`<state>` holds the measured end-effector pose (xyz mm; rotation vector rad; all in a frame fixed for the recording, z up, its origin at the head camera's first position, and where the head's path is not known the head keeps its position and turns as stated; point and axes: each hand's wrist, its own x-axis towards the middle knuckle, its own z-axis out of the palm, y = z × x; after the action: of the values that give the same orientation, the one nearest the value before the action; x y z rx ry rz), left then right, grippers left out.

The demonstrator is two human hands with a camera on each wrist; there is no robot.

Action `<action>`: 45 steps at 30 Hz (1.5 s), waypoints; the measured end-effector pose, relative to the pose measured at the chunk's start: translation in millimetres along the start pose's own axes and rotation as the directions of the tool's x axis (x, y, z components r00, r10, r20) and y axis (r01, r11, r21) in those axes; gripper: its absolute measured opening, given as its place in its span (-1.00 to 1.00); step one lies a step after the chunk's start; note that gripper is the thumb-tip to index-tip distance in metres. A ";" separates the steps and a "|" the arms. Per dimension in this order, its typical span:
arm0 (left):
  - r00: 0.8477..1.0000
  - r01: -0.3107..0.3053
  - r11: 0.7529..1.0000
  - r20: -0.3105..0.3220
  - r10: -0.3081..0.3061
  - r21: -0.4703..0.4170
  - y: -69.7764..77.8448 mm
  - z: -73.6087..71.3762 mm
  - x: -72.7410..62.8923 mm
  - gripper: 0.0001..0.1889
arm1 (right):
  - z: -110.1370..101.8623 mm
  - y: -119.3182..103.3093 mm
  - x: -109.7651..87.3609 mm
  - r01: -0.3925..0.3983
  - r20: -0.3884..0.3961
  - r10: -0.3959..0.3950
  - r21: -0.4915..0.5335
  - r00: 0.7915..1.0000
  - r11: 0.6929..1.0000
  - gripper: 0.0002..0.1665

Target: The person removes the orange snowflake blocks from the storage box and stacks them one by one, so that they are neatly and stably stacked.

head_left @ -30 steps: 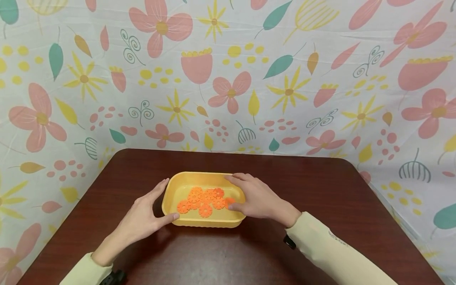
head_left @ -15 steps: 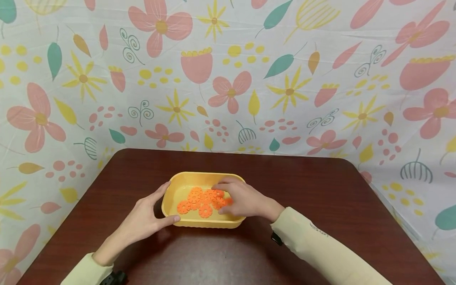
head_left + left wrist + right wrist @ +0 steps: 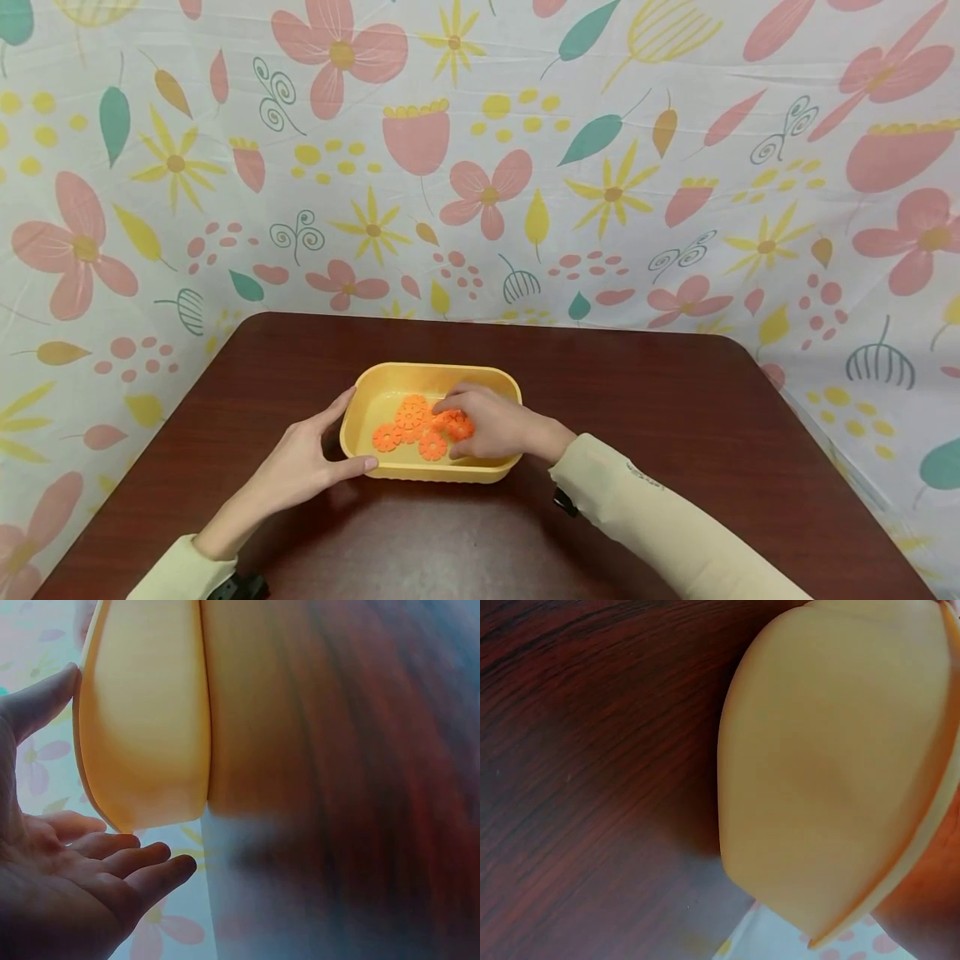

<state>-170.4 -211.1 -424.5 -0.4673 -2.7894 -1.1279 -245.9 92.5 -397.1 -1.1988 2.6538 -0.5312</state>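
Note:
A yellow plastic bin (image 3: 431, 473) stands on the table, with several orange notched flower-shaped discs (image 3: 410, 412) on its floor. My left hand (image 3: 303, 454) rests at the bin's left end, thumb on the front rim and fingers extended along the side. The left wrist view shows this hand's thumb and fingertips at the rim, the palm away from the wall. Inside the right half, my right hand (image 3: 491, 422) curls its fingers and thumb round a small cluster of discs, some tilted. The right wrist view shows the bin's outer wall (image 3: 825, 765); the fingers are hidden.
The dark reddish wooden table (image 3: 637, 417) has rounded far corners. A white cloth with printed flowers and leaves (image 3: 487, 125) hangs behind and beside it. Dark wrist devices sit under both sleeves (image 3: 600, 483).
My right hand has moved left from the bin's right rim into the discs, and the right-hand discs have bunched between its fingers and thumb. The left hand stays at the rim.

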 end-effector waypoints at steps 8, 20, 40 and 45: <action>0.999 0.027 0.998 0.022 -0.025 -0.064 -1.2 1.6 0.8 0.15 | 4.0 0.9 5.5 0.014 0.024 -0.014 0.009 1.000 1.000 -0.34; 0.999 0.033 0.989 0.039 -0.028 -0.145 -4.6 1.9 2.2 0.13 | 11.0 5.1 13.8 0.048 0.042 -0.049 0.034 0.998 0.998 -0.42; 0.995 0.057 0.942 0.095 -0.027 -0.332 -10.0 0.0 -0.1 0.08 | 13.6 11.3 23.8 0.035 0.065 -0.043 0.119 0.997 0.992 -0.45; 0.994 0.067 0.947 0.105 -0.036 -0.314 -9.7 -0.6 1.0 0.08 | 14.1 11.3 24.3 0.023 0.057 -0.031 0.129 0.998 0.991 -0.47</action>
<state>-174.4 -217.8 -430.2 -0.4903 -2.7212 -1.6195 -265.3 77.6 -414.9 -1.1957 2.5153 -0.6500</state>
